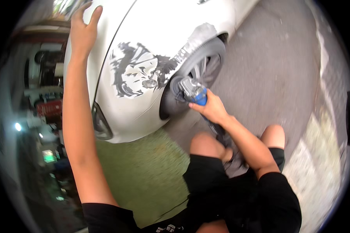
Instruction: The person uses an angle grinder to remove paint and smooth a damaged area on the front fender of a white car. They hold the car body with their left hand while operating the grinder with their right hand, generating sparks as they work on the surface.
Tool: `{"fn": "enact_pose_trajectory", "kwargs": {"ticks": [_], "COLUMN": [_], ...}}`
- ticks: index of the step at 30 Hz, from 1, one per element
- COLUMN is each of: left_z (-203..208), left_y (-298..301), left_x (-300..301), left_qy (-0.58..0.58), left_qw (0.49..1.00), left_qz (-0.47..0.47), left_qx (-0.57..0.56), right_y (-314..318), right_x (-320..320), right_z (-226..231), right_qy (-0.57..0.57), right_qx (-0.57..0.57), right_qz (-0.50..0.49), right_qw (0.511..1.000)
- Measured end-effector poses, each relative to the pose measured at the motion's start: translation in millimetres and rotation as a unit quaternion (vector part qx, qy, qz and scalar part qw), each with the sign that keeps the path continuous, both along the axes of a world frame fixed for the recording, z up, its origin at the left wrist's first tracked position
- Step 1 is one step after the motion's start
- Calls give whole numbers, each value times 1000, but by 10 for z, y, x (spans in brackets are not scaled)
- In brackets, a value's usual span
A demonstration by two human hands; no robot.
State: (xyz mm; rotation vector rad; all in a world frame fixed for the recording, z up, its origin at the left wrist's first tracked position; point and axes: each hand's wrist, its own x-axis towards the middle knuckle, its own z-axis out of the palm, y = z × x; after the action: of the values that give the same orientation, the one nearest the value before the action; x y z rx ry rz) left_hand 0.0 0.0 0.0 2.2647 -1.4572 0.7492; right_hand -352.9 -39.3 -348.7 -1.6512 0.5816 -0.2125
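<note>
My right hand (pixel 214 109) is wrapped round the body of a blue and silver angle grinder (pixel 195 91). Its round disc (pixel 176 84) is beside the front tyre (pixel 168 100) of a white car (pixel 163 23); whether it touches is too blurred to tell. On the fender above the wheel, a patch of stripped paint (pixel 124 64) shows grey and dark streaks, and a second grey patch (pixel 201 34) lies along the wheel arch. My left arm reaches far forward, and my left hand (pixel 84 33) lies on the car's hood with thumb and fingers apart.
Below the car's headlight (pixel 101 122) lies a green floor (pixel 144 174). Grey pavement (pixel 276 58) spreads to the right, with a pale strip (pixel 311 155) along it. A red box (pixel 49 108) and cluttered shelving stand at far left. My bent knees are close under the grinder.
</note>
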Motion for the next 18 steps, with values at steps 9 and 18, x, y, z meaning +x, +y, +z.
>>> {"fn": "enact_pose_trajectory", "kwargs": {"ticks": [9,18], "left_z": [-274,-318], "left_y": [-359,-456], "left_x": [150,45], "left_qy": [-39,-14], "left_qw": [983,982], "left_qz": [8,12], "left_qx": [177,186], "right_y": [574,913], "right_x": [110,429], "right_z": [582,713], "right_qy": [11,-1], "right_qx": [219,279], "right_qz": [-170,-294], "right_qw": [961,914]}}
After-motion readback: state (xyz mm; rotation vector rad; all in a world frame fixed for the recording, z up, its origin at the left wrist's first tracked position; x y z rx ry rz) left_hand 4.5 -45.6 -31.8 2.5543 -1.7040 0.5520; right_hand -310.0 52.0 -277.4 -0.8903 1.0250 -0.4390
